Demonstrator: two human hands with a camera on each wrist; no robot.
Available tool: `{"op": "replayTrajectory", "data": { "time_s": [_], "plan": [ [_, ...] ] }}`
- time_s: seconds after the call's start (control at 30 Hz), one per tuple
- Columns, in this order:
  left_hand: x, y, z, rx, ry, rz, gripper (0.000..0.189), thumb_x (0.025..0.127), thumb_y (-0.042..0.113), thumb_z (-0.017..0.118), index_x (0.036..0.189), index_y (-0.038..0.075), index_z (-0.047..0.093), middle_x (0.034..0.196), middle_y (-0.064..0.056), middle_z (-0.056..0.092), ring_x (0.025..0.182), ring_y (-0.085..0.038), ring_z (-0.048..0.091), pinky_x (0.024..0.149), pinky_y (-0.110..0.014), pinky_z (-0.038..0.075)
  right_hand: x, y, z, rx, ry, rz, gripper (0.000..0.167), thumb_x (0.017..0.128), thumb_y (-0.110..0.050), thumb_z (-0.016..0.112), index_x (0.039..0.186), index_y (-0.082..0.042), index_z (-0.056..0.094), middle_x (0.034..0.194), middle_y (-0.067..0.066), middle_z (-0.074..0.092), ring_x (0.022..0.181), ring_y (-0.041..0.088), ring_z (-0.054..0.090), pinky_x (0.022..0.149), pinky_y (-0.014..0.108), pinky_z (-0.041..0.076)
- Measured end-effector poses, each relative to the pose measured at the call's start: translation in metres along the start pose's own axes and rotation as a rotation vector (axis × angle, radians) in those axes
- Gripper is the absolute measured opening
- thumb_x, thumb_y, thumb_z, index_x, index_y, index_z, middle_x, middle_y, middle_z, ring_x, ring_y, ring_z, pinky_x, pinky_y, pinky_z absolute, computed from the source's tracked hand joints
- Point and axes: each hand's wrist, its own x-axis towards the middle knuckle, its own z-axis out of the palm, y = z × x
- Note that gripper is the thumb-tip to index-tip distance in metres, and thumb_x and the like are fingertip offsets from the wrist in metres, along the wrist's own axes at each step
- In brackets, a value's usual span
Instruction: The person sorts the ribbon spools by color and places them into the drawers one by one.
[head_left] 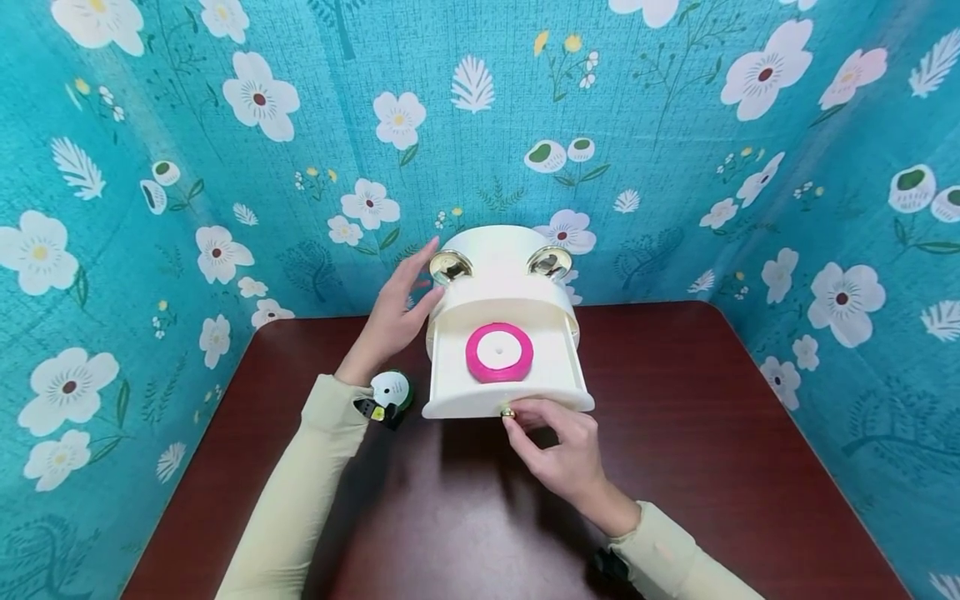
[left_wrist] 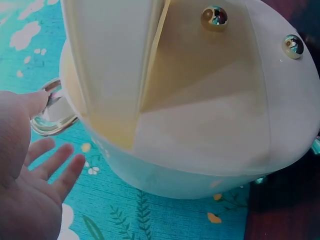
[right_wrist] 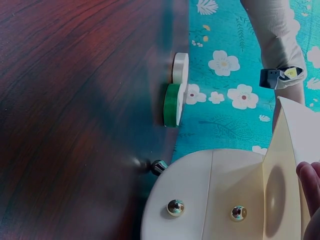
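Observation:
A cream-white rounded drawer box [head_left: 498,250] stands at the back of the table with its top drawer [head_left: 450,379] pulled out. In that drawer lies a bright pink ribbon roll [head_left: 473,354] with a white centre. My right hand [head_left: 558,446] pinches the small gold knob [head_left: 507,412] on the drawer front between thumb and fingertips. At the box's left side is my left hand [head_left: 393,312], fingers extended. In the left wrist view its thumb overlaps the shiny gold side ring [left_wrist: 55,120]. Two lower gold knobs [left_wrist: 215,18] show on the box's front.
Left of the box, a green ribbon roll [right_wrist: 171,105] and a white ribbon roll [right_wrist: 179,68] stand on the dark red-brown table [head_left: 675,433]. Flowered teal cloth [head_left: 480,125] hangs behind and along both sides. A second gold ring [head_left: 551,262] is on the box's right.

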Motion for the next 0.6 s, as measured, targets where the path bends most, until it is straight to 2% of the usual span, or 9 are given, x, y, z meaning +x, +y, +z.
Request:
{"op": "replayTrajectory", "data": {
  "time_s": [0.17,0.37,0.6],
  "plan": [
    [0.002,-0.004,0.005,-0.012,-0.019,-0.019,0.067,0.105,0.021,0.061,0.164,0.025,0.031,0.167,-0.002,0.036,0.146,-0.026,0.045,0.111,-0.056,0.048,0.0,0.0,-0.001,-0.005,-0.002,0.005,0.019,0.092,-0.02,0.079,0.1,-0.003,0.077,0.086,0.008,0.078,0.068,0.015,0.074,0.069,0.022,0.062],
    [0.002,-0.01,0.009,-0.006,-0.041,-0.02,0.067,0.105,0.018,0.061,0.164,0.025,0.03,0.167,-0.001,0.036,0.136,-0.028,0.056,0.107,-0.05,0.053,-0.001,0.0,-0.002,-0.005,-0.008,0.006,0.017,0.089,-0.015,0.081,0.1,-0.003,0.077,0.086,0.008,0.078,0.068,0.015,0.075,0.069,0.021,0.062],
    [0.0,-0.015,0.009,0.004,-0.041,-0.027,0.068,0.106,0.022,0.06,0.164,0.034,0.028,0.167,0.004,0.036,0.134,-0.026,0.058,0.108,-0.046,0.053,0.0,0.0,-0.001,-0.015,-0.006,0.013,0.017,0.091,-0.018,0.08,0.1,-0.004,0.078,0.087,0.008,0.078,0.068,0.015,0.075,0.069,0.021,0.062]
  ]
}}
